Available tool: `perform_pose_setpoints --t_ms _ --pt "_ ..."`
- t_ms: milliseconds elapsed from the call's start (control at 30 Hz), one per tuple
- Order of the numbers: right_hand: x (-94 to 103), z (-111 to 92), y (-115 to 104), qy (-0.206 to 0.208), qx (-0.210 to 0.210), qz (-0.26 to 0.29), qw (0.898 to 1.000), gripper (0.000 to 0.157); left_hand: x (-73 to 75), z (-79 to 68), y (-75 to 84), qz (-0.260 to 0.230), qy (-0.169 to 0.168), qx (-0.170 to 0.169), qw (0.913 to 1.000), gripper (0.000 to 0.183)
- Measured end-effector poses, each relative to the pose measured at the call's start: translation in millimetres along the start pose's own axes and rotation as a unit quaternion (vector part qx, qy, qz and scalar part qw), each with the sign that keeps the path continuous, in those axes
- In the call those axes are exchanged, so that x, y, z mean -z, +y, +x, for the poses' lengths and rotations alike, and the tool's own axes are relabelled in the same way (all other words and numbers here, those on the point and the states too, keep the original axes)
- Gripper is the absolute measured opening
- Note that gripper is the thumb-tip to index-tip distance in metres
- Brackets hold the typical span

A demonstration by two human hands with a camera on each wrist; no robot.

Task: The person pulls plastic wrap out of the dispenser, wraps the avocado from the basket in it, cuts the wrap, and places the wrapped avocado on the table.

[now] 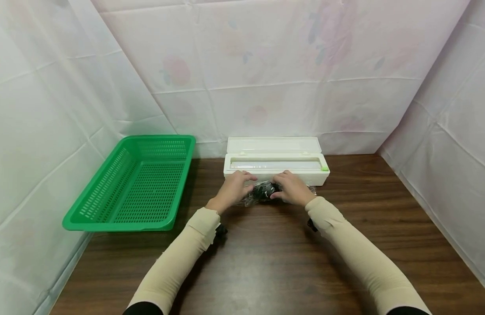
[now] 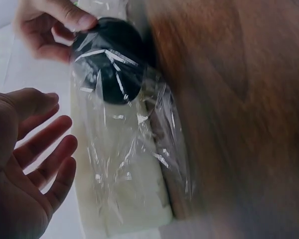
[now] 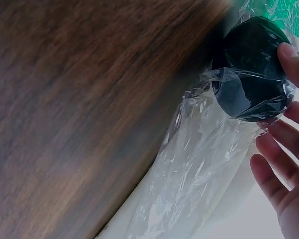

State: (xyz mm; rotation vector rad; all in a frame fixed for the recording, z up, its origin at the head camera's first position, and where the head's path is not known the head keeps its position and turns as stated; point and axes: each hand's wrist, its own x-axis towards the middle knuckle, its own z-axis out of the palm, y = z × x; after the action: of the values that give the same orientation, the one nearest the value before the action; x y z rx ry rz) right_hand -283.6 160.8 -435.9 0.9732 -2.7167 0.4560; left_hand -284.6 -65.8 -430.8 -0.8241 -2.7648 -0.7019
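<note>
A dark, smooth, round object (image 1: 267, 191) lies partly wrapped in clear cling film (image 2: 119, 154), just in front of a white cling film dispenser box (image 1: 315, 177). Its exact kind is unclear under the film. My right hand (image 1: 293, 189) pinches it, thumb on the near side and fingers behind, as the right wrist view shows. Loose film trails from both sides of the object. My left hand (image 1: 231, 190) is beside its left side, fingers relaxed and spread; in the left wrist view they appear apart from the object.
The box's lid (image 1: 273, 145) stands raised at the back, with a film roll (image 1: 275, 165) inside and a small green piece (image 1: 325, 169) at the right end. A green slatted basket (image 1: 179, 192) sits on the left of the wooden table (image 1: 266, 271). White patterned cloth (image 1: 258, 96) surrounds the table.
</note>
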Motion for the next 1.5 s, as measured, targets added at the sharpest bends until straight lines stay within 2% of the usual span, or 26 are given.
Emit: perform_pose_setpoints --t_ms 233,333,567,700,800,933,1033,1367,1500 --pt "-0.5 -1 0 0.004 0.003 -0.002 1.000 0.040 -10.2 4.9 6.0 -0.002 -0.023 -0.025 0.9994 0.019" --pt "-0.1 -2 0 0.000 -0.001 0.002 1.000 0.037 -13.6 5.2 6.7 0.000 -0.019 -0.032 0.9993 0.014" --pt "5.0 -2 0 -0.007 -0.019 0.040 0.999 0.020 -18.9 3.9 6.4 0.005 -0.004 -0.028 0.9996 0.007" --pt "7.8 -1 -1 -0.011 -0.029 0.042 0.999 0.018 -19.6 4.2 7.1 -0.006 0.002 -0.029 0.9996 0.005" --pt "10.0 0 -2 -0.020 -0.031 0.043 0.998 0.026 -19.6 3.8 7.7 -0.010 -0.002 -0.025 0.9996 0.005" --pt "11.4 0 -2 -0.043 -0.010 0.022 0.999 0.043 -19.2 2.5 8.0 -0.010 -0.010 -0.015 0.9998 0.009" --pt "9.2 -2 -1 -0.050 0.008 0.010 0.999 0.044 -19.0 1.7 7.8 -0.002 -0.018 -0.016 0.9997 0.013" --pt "0.6 -5 7 0.015 0.003 0.073 0.997 0.026 -20.6 1.6 5.8 0.017 -0.013 -0.021 0.9996 0.010" --pt "-1.0 -5 9 0.044 0.018 0.079 0.996 0.017 -20.2 1.0 5.6 0.009 -0.003 -0.018 0.9998 0.009"
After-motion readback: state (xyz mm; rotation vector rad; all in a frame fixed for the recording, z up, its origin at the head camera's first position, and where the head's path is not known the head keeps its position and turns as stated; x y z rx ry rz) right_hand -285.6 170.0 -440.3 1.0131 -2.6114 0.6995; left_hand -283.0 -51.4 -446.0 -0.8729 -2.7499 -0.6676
